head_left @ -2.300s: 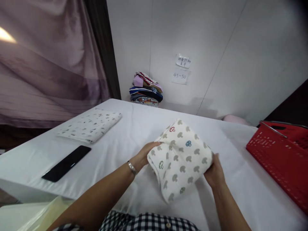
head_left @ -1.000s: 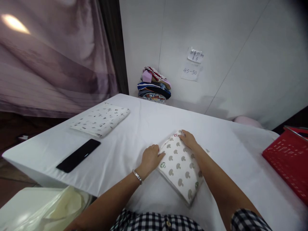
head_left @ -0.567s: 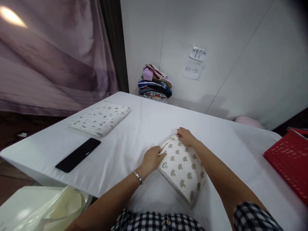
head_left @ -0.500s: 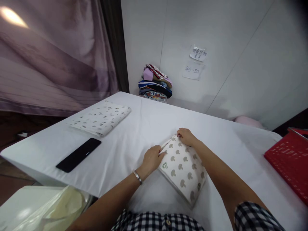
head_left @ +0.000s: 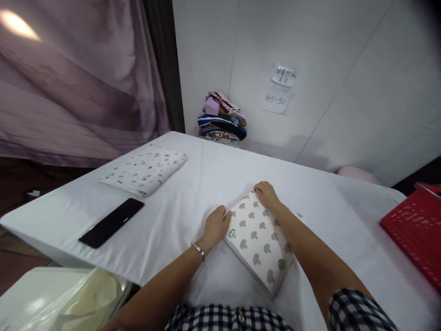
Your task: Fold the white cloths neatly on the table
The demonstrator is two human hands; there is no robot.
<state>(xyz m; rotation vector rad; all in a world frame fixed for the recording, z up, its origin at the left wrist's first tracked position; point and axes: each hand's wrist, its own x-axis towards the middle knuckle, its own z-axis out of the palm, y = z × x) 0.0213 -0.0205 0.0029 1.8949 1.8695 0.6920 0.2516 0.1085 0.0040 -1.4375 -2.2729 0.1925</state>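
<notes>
1. Beyond the desk (head_left: 172, 216), a paper sign (head_left: 276, 100) reads "45-50".
2. Your left hand (head_left: 215, 225) and right hand (head_left: 267, 195) grip corners of the folded, flat mushroom-print cloth (head_left: 257, 239) on the desk.

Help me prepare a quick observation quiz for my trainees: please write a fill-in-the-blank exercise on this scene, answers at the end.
1. The left hand and the right hand both touch a folded cloth printed with ____ shapes.
2. The black phone lies nearer to the ____ hand than to the other.
3. The perforated basket at the picture's right edge is coloured ____.
4. The handwritten numbers on the lower paper sign read ____.

Missing words: mushroom; left; red; 45-50.
</notes>
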